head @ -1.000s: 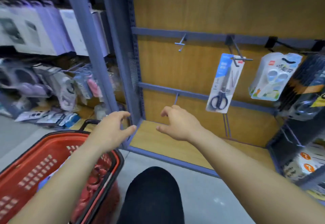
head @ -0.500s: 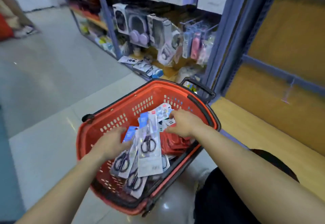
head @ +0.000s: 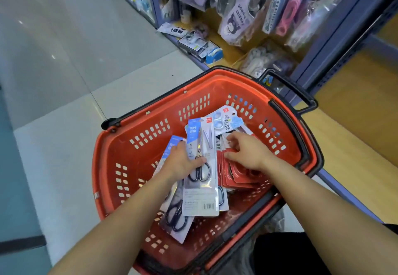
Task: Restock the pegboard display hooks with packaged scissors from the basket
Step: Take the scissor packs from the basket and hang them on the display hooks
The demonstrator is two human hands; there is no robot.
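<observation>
Two hands (head: 247, 151) in basket (head: 120, 145); left (head: 183, 163) grips scissors pack (head: 201, 190).

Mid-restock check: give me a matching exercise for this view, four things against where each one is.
1 left hand
2 right hand
3 blue tape dispenser
4 round white-and-blue pack

A on the low shelf beyond the red basket
B touching the black-handled scissors pack
C in the basket, at its far wall
D on the red-carded packs

Pairs: 1-B, 2-D, 3-A, 4-C
</observation>
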